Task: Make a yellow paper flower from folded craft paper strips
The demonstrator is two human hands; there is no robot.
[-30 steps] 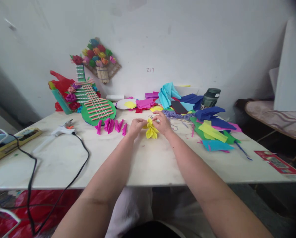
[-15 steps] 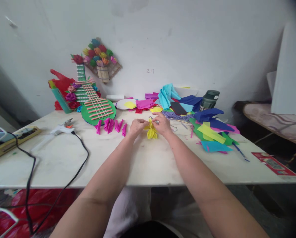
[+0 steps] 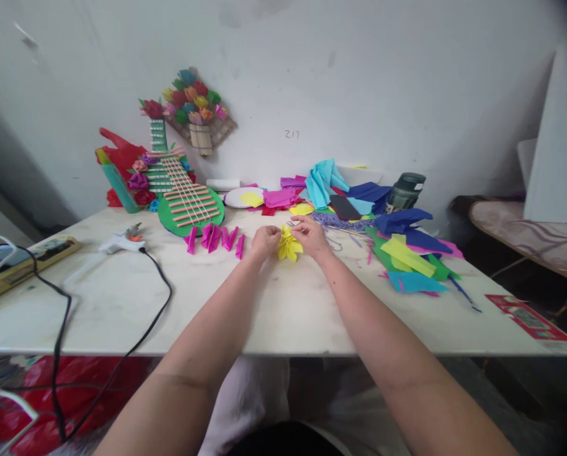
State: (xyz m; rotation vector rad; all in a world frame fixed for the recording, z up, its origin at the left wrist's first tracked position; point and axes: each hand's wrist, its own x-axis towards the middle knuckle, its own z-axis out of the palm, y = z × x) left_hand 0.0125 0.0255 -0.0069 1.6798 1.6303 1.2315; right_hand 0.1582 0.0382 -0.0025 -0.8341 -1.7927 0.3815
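Fanned flower (image 3: 290, 249) wider since earlier; pinching its upper left with left hand (image 3: 266, 240), upper right with right hand (image 3: 311, 237), equally near.

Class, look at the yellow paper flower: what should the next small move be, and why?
Perhaps gently tease the upper petals of the yellow paper flower apart: the left hand and right hand are both at its upper part, while its lower petals fan open.
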